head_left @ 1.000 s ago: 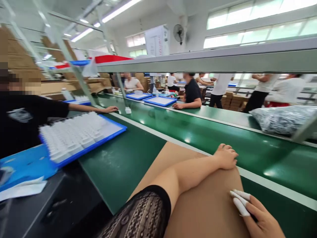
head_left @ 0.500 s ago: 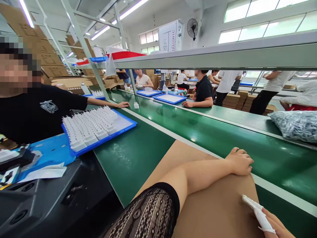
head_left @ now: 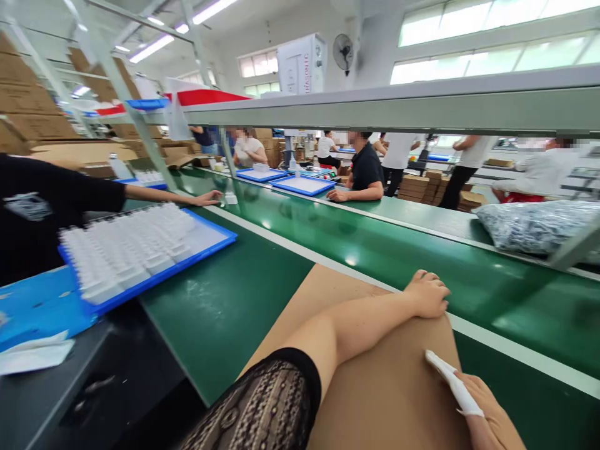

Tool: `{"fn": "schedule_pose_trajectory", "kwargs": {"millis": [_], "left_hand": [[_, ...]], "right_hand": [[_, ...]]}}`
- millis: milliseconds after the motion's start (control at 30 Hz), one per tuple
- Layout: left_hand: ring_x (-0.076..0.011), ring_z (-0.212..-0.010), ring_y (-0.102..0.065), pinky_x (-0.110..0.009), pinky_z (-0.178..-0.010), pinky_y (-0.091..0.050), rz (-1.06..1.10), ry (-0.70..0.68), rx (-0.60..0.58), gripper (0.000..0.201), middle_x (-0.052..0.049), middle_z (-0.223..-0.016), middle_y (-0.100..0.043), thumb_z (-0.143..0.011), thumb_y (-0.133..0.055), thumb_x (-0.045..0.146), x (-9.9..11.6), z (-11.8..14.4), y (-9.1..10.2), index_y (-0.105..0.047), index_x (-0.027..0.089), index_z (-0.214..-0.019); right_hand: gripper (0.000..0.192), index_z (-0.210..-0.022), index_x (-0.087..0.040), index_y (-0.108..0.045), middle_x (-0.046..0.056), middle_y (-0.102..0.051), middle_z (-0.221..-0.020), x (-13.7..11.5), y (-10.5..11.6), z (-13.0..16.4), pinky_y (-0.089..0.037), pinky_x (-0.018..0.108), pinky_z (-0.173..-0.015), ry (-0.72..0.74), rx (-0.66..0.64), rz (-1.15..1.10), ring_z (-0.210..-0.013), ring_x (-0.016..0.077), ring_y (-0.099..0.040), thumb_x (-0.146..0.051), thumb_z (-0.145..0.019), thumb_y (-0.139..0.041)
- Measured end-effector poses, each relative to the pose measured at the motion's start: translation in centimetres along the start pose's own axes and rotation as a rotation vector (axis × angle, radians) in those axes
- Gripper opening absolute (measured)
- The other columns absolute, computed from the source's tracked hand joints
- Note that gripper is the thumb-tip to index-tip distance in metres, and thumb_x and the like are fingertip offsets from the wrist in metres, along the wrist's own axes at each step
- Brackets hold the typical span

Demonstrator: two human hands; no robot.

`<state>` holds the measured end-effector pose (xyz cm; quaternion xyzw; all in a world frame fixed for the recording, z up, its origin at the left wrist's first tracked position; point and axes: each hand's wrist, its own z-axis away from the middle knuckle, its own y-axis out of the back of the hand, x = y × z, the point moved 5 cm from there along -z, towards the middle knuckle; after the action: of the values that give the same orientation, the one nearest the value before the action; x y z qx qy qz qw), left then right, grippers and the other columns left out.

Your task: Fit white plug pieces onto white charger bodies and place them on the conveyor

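Brown corrugated cardboard, one flat sheet point(head_left: 398, 387), lies at the near edge of the green conveyor belt point(head_left: 375, 250), and both of the person's hands are on it. The left hand point(head_left: 427, 294), its arm in a black lace sleeve point(head_left: 262, 412), reaches across to the sheet's far edge, where the fingers curl down over the rim; it looks closed on that edge, though the fingertips are hidden behind the board. The right hand point(head_left: 487, 415) rests flat and open on the sheet's near right part, with white finger cots point(head_left: 452, 381) on the extended fingers, pressing rather than gripping anything.

I judge the step to be steadying or squaring the sheet against the belt; any further move would call for a firm hold on the far rim while the flat palm keeps the board from sliding.

Along the left side of the belt sits a blue plastic tray of small white parts in rows point(head_left: 140, 256), and a co-worker in a black shirt stretches a hand point(head_left: 209, 198) toward a small white piece point(head_left: 231, 199) on the belt. Across the belt, a clear plastic bag of small parts point(head_left: 534, 225) rests on the far edge.
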<state>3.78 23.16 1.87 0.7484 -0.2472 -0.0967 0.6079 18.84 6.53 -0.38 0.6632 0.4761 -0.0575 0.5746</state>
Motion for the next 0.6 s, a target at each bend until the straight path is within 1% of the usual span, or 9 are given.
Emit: {"fn": "schedule_pose_trajectory", "kwargs": {"millis": [133,233,333,400,500,533,567,600], "left_hand": [[-0.0250,-0.143,-0.044,-0.049,-0.125,-0.024,0.053,0.042,0.042,0.033,-0.007,-0.142,-0.067,-0.100,-0.053,0.032,-0.1,0.4,0.3,-0.069,0.022,-0.126],[-0.0255,-0.142,-0.046,-0.048,-0.125,-0.025,0.074,0.035,0.056,0.032,-0.006,-0.139,-0.069,-0.099,-0.055,0.032,-0.2,0.4,0.3,-0.070,0.023,-0.126],[-0.0261,-0.141,-0.048,-0.048,-0.123,-0.027,0.094,0.039,0.059,0.033,-0.006,-0.139,-0.070,-0.098,-0.056,0.032,0.4,0.9,0.5,-0.070,0.025,-0.127],[-0.0280,-0.142,-0.048,-0.050,-0.123,-0.027,0.114,0.037,0.065,0.034,-0.007,-0.140,-0.069,-0.097,-0.054,0.029,0.8,1.4,0.6,-0.071,0.024,-0.127],[-0.0352,-0.141,-0.048,-0.059,-0.121,-0.024,0.146,0.019,0.074,0.038,-0.014,-0.139,-0.069,-0.096,-0.050,0.027,0.6,1.6,0.1,-0.071,0.019,-0.126],[-0.0357,-0.140,-0.048,-0.059,-0.121,-0.024,0.149,0.015,0.079,0.039,-0.014,-0.139,-0.069,-0.096,-0.049,0.028,0.3,1.4,-0.3,-0.071,0.019,-0.126],[-0.0330,-0.140,-0.049,-0.056,-0.122,-0.024,0.126,0.023,0.090,0.038,-0.011,-0.139,-0.069,-0.096,-0.048,0.031,-0.1,1.2,-0.7,-0.071,0.022,-0.125],[-0.0316,-0.141,-0.050,-0.054,-0.122,-0.025,0.107,0.013,0.093,0.039,-0.010,-0.139,-0.069,-0.097,-0.046,0.032,-0.4,0.9,-1.1,-0.071,0.023,-0.125]], "right_hand": [[0.054,-0.112,-0.028,-0.080,0.011,-0.076,-0.109,-2.9,0.0,-0.2,-0.060,0.043,-0.084,0.018,-0.076,0.015,-0.094,0.0279,-0.068,-0.051,-0.105,-0.032],[0.054,-0.107,-0.030,-0.080,0.010,-0.076,-0.109,-4.1,0.1,-0.5,-0.057,0.043,-0.081,0.000,-0.116,0.011,-0.089,0.0264,-0.064,-0.045,-0.108,-0.029],[0.052,-0.104,-0.028,-0.080,0.010,-0.076,-0.113,-5.1,0.3,-0.4,-0.053,0.045,-0.090,-0.013,-0.145,0.012,-0.096,0.0263,-0.064,-0.039,-0.109,-0.030],[0.047,-0.103,-0.027,-0.080,0.010,-0.077,-0.111,-5.7,0.3,-0.1,-0.051,0.044,-0.094,0.002,-0.153,0.014,-0.100,0.0261,-0.065,-0.033,-0.108,-0.034],[0.038,-0.103,-0.026,-0.080,0.007,-0.079,-0.111,-5.6,0.0,0.1,-0.048,0.040,-0.099,-0.010,-0.143,0.022,-0.106,0.0238,-0.067,-0.027,-0.105,-0.042],[0.035,-0.102,-0.026,-0.080,0.006,-0.079,-0.111,-5.3,-0.2,0.2,-0.047,0.039,-0.100,-0.018,-0.146,0.027,-0.107,0.0229,-0.068,-0.026,-0.104,-0.045],[0.034,-0.101,-0.026,-0.080,0.005,-0.079,-0.112,-5.0,-0.3,0.2,-0.047,0.038,-0.100,-0.028,-0.139,0.034,-0.108,0.0221,-0.068,-0.025,-0.103,-0.046],[0.033,-0.100,-0.026,-0.080,0.005,-0.079,-0.114,-4.7,-0.5,0.2,-0.047,0.037,-0.100,-0.036,-0.132,0.041,-0.110,0.0215,-0.069,-0.024,-0.102,-0.047]]}}
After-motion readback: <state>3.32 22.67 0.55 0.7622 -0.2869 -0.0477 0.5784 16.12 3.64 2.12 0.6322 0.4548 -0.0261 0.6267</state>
